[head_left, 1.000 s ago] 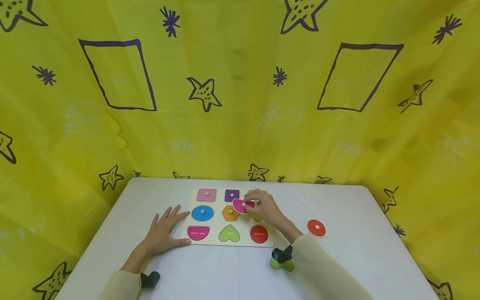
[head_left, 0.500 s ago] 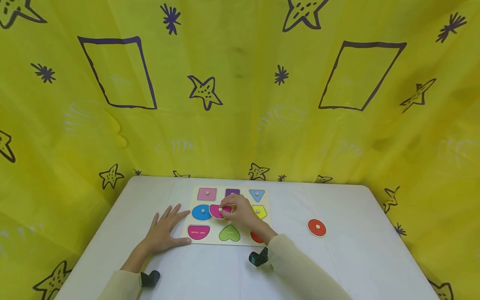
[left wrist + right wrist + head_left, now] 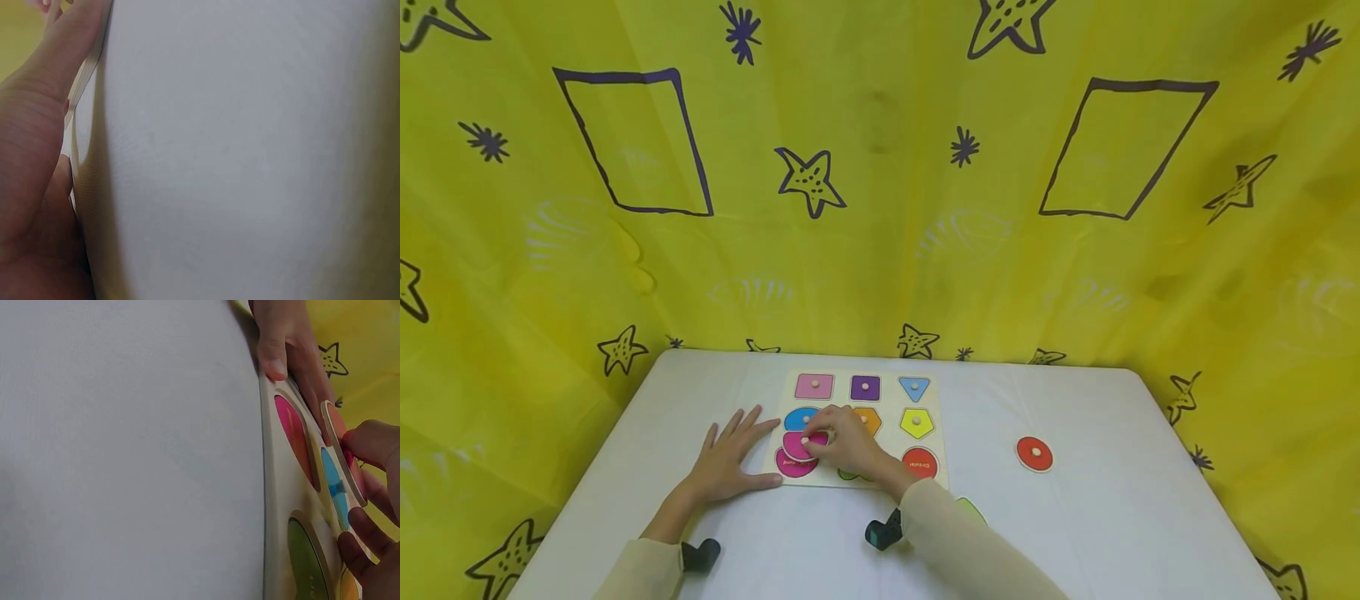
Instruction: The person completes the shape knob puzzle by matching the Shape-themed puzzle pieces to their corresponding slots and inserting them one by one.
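My right hand [image 3: 847, 440] pinches the knob of a pink half-round puzzle piece [image 3: 796, 446]. The piece hovers above the puzzle board [image 3: 891, 477], partly over the pink half-round recess [image 3: 795, 469] and the blue oval piece [image 3: 799, 416]. In the right wrist view the held piece [image 3: 337, 440] is tilted and apart from the board. My left hand [image 3: 724, 460] lies with fingers spread at the board's left edge, its thumb and a fingertip touching it. The red recess [image 3: 921, 463] holds no piece; the green heart recess [image 3: 306, 562] is mostly hidden by my right hand in the head view.
A red round piece [image 3: 1034, 454] lies on the white table [image 3: 1075, 533] right of the board. A green piece [image 3: 972, 510] is partly hidden under my right forearm. Purple [image 3: 865, 388], yellow [image 3: 916, 423] and other knobbed pieces sit in the board. A yellow curtain [image 3: 880, 275] hangs behind.
My right hand has carried the pink half-round piece leftward and nearer, from the board's right part to above the half-round recess. The left hand has stayed in place.
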### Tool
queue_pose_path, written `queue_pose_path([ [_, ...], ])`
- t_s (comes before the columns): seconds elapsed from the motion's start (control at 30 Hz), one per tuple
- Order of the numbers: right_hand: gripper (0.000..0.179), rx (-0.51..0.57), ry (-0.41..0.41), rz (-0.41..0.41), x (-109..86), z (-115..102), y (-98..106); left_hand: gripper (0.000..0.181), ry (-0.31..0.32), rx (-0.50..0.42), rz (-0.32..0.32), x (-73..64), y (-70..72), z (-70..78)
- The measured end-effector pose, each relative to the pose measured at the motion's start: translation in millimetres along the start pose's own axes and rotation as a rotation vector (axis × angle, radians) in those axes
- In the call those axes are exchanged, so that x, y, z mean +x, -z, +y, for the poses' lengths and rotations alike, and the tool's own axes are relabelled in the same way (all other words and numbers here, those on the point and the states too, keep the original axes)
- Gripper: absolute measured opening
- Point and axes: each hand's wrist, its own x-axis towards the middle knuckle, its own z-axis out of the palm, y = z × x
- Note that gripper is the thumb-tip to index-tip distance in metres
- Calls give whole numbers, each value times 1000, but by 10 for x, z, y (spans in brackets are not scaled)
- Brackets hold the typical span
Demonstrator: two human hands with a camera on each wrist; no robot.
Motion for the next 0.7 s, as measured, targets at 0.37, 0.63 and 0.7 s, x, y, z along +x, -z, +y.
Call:
queue_pose_path([
  [0.37, 8, -140, 20, 11, -40, -33, -163, 94, -2, -16, 2, -4, 26, 35],
  [0.63, 8, -204, 18, 27, -74, -54, -210, 94, 7, -8, 2, 2, 13, 23],
  [0.7, 9, -218, 22, 31, -81, -63, -218, 94, 7, -14, 3, 0, 11, 21],
])
